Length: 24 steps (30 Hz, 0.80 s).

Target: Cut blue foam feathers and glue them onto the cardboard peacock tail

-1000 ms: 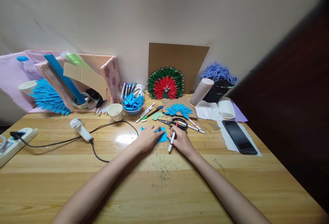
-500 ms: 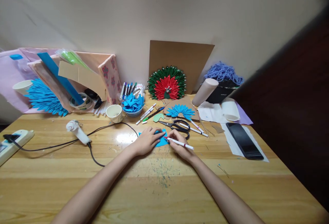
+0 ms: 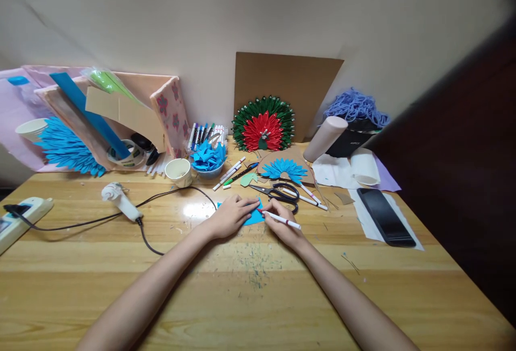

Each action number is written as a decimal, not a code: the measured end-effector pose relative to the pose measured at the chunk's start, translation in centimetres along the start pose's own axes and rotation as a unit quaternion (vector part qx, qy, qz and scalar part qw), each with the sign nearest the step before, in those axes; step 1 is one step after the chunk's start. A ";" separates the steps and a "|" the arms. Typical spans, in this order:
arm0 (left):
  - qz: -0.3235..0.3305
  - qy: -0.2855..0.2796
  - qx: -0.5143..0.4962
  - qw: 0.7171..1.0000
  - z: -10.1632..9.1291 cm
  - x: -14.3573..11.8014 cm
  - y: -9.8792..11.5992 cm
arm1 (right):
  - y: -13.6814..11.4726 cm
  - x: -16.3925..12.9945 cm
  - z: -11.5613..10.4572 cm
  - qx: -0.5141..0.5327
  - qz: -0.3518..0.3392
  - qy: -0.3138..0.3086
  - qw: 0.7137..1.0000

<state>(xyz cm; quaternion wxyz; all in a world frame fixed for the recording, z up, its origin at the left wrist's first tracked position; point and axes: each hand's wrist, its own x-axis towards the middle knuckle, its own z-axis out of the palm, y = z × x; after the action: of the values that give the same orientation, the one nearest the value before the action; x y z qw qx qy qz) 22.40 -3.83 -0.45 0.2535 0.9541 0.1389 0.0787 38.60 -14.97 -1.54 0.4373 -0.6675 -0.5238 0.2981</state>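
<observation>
On the wooden table a piece of blue paper lies under my left hand, whose fingers are stretched out flat across it. My left palm covers part of the sheet. A white marker with a dark red tip is pinched in my right hand, its tip at the paper near my left fingertips. Just beyond my right hand lie black-handled scissors. A small light green paper cutout rests behind the blue paper. Further back, blue paper petals fan out on a cardboard piece.
A red and green peacock craft leans on a cardboard sheet. A bowl of blue petals stands beside a paper cup. At left lies a corded glue gun, at right a phone.
The view has shifted slightly, so most things appear a little higher. The marker's tip has moved slightly along the blue paper; my left hand still lies flat on it.
</observation>
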 end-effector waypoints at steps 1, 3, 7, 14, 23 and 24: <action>0.004 0.000 0.004 1.000 0.0 0.0 -0.1 | 0.0 0.0 0.0 -0.002 0.000 0.000 1.000; 0.009 -0.002 0.012 1.000 0.1 0.0 -0.1 | 0.2 0.0 -0.1 0.000 0.001 -0.007 1.000; 0.012 -0.004 0.014 1.000 0.0 0.0 -0.2 | 0.4 -0.1 0.0 0.008 0.005 -0.021 1.000; 0.006 -0.011 0.012 1.000 -0.1 0.0 -0.1 | -0.3 -0.1 0.1 -0.006 -0.004 0.009 1.000; 0.021 -0.022 0.029 0.999 -0.1 0.0 -0.2 | 0.7 -0.2 -0.1 0.001 -0.009 -0.037 0.999; 0.021 -0.024 0.031 0.999 -0.1 0.0 -0.3 | 0.7 -0.2 -0.2 0.002 -0.010 -0.041 0.999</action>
<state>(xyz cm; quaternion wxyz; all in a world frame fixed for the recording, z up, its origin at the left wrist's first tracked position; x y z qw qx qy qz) 22.34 -3.55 -0.47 0.2254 0.9657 0.1155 0.0570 39.00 -15.27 -2.13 0.4193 -0.6487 -0.5473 0.3222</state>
